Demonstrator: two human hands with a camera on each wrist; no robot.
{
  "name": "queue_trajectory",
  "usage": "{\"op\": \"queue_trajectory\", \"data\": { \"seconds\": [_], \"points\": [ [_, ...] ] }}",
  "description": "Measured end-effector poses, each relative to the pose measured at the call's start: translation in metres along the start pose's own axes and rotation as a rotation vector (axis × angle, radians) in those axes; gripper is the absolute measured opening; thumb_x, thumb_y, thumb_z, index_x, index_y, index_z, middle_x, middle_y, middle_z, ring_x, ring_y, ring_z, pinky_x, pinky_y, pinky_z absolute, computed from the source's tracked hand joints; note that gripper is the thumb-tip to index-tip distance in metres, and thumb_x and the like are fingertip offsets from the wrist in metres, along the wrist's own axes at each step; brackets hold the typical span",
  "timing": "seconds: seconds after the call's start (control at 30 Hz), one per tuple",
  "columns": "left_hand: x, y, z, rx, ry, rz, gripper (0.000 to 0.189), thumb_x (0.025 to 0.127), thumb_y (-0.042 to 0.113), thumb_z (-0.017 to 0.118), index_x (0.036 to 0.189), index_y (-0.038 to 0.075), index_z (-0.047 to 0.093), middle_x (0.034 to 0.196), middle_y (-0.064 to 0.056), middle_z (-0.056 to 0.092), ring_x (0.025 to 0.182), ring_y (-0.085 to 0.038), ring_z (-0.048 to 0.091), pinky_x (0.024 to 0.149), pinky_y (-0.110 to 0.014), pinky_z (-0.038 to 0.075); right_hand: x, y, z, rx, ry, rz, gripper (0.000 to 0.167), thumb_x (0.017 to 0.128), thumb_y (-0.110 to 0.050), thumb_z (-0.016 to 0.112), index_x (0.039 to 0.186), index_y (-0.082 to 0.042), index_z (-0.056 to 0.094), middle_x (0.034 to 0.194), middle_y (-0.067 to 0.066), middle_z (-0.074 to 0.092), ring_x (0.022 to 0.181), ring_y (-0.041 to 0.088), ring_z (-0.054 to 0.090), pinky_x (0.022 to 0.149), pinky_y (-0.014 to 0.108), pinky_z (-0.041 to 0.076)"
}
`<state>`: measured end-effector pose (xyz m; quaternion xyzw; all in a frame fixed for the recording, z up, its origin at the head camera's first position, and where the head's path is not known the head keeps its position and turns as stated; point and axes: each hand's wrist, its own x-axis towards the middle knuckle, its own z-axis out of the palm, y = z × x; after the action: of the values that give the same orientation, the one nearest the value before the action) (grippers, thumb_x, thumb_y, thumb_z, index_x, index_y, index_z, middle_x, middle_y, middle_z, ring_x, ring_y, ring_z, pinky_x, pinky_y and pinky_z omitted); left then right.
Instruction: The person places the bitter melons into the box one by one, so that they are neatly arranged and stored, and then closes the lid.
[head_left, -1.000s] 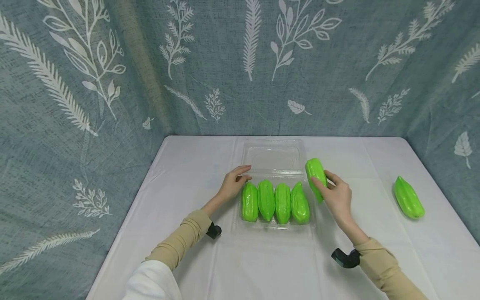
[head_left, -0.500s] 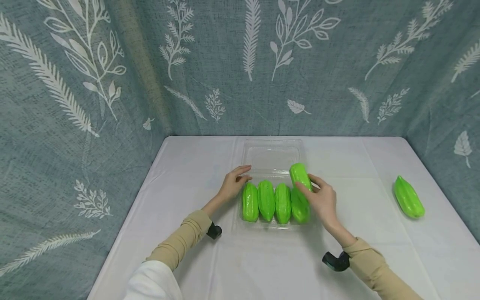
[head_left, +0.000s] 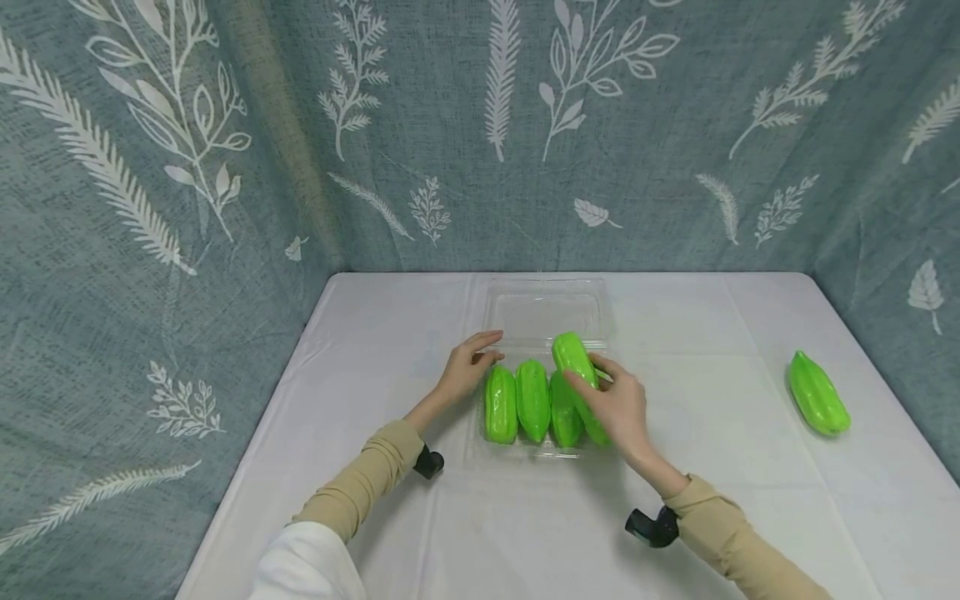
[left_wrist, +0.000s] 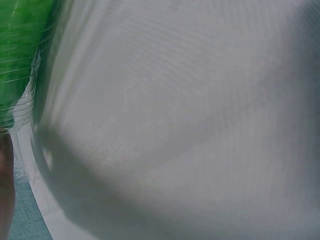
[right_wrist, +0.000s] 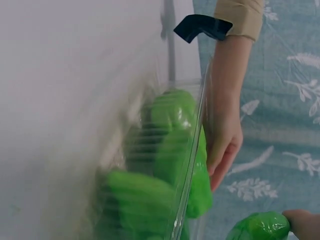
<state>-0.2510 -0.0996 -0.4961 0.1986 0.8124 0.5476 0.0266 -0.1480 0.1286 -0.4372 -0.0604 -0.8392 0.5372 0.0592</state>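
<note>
My right hand (head_left: 617,406) grips a glossy green ribbed star fruit (head_left: 573,357) between thumb and fingers, tilted above a clear plastic clamshell box (head_left: 517,451). In the right wrist view, that star fruit (right_wrist: 257,227) shows at the bottom with my thumb beside it. Several similar star fruits (head_left: 533,400) stand side by side in the box; the held one and my right hand mostly cover the rightmost. My left hand (head_left: 463,367) rests at the box's back left edge, fingers slightly bent. In the left wrist view, only a finger (left_wrist: 6,185) shows, beside the box wall.
The open clear lid (head_left: 546,310) lies behind the box. One more star fruit (head_left: 817,393) lies at the far right of the white-covered table (head_left: 525,533). Black wrist devices (head_left: 652,527) sit under both forearms. A patterned teal cloth (head_left: 450,125) surrounds the table.
My right hand has moved left with the star fruit, from beside the box's right edge to over the right-hand star fruits. My left hand has stayed in place.
</note>
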Motion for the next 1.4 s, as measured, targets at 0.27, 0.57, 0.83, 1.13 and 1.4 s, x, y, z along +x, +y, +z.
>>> {"op": "queue_trajectory", "data": {
  "seconds": [0.27, 0.57, 0.83, 1.13, 1.4],
  "points": [
    [-0.001, 0.0, 0.0, 0.008, 0.001, -0.001, 0.037, 0.096, -0.003, 0.046, 0.133, -0.008, 0.048, 0.142, -0.021, 0.046, 0.106, -0.037, 0.064, 0.093, -0.033, 0.057, -0.002, -0.001, 0.016, 0.026, 0.001, -0.007, 0.057, 0.085, -0.031, 0.071, 0.128, 0.002, 0.056, 0.129, 0.025, 0.057, 0.107, 0.039, 0.063, 0.082, 0.04, 0.06],
    [-0.008, 0.029, -0.004, -0.027, -0.026, 0.014, 0.037, 0.095, -0.008, 0.044, 0.131, -0.015, 0.046, 0.14, -0.029, 0.043, 0.106, -0.044, 0.061, 0.095, -0.046, 0.054, -0.006, -0.001, 0.033, 0.044, -0.01, -0.019, 0.057, 0.084, -0.032, 0.072, 0.126, 0.003, 0.057, 0.127, 0.024, 0.059, 0.104, 0.038, 0.065, 0.08, 0.038, 0.061],
    [-0.002, 0.013, -0.001, 0.005, -0.003, 0.007, 0.037, 0.096, -0.004, 0.045, 0.133, -0.01, 0.048, 0.141, -0.023, 0.045, 0.107, -0.038, 0.063, 0.093, -0.038, 0.056, -0.009, -0.003, 0.046, 0.022, 0.019, -0.091, 0.058, 0.082, -0.032, 0.074, 0.124, 0.004, 0.058, 0.122, 0.028, 0.06, 0.097, 0.038, 0.068, 0.072, 0.036, 0.062],
    [0.002, 0.0, 0.001, -0.003, -0.001, 0.005, 0.037, 0.097, -0.002, 0.045, 0.134, -0.007, 0.048, 0.143, -0.022, 0.044, 0.108, -0.038, 0.063, 0.095, -0.039, 0.055, -0.011, -0.003, 0.06, -0.065, 0.061, -0.162, 0.057, 0.081, -0.031, 0.075, 0.121, 0.006, 0.059, 0.11, 0.026, 0.067, 0.084, 0.031, 0.071, 0.065, 0.033, 0.062],
    [-0.004, 0.025, -0.002, 0.037, -0.021, 0.005, 0.037, 0.096, -0.006, 0.044, 0.132, -0.013, 0.046, 0.141, -0.027, 0.043, 0.106, -0.039, 0.063, 0.095, -0.039, 0.055, -0.011, -0.004, 0.069, -0.116, 0.101, -0.193, 0.059, 0.079, -0.033, 0.076, 0.121, 0.006, 0.06, 0.1, 0.021, 0.069, 0.069, 0.018, 0.063, 0.058, 0.026, 0.056]
  ]
}}
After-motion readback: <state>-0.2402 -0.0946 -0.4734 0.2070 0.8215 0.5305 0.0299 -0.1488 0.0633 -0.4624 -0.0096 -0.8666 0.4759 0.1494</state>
